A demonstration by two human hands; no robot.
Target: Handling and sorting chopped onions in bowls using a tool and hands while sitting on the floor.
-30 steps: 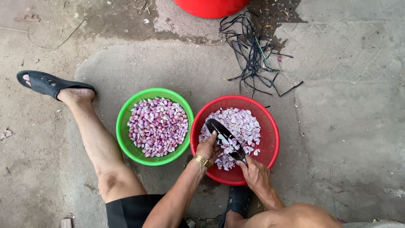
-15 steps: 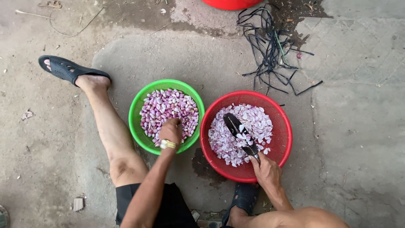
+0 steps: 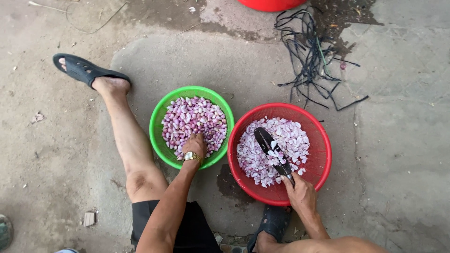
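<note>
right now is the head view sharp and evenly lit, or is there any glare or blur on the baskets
Head view: soft, even daylight, no glare on the green basket or the red basket; shadows are faint and close under the rims. Focus is sharp across the frame, the left hand in the shallots and the right hand holding the knife show no motion blur. Slight wide-angle stretch towards the edges.

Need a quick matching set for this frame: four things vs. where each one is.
Things:
1. left hand
2. right hand
3. knife
4. black strips

Places:
A. on the concrete above the red basket
B. in the green basket, on the whole bulbs
C. at the red basket's near rim, on the knife handle
D. blade over the slices in the red basket

Pairs: 1-B, 2-C, 3-D, 4-A
</note>
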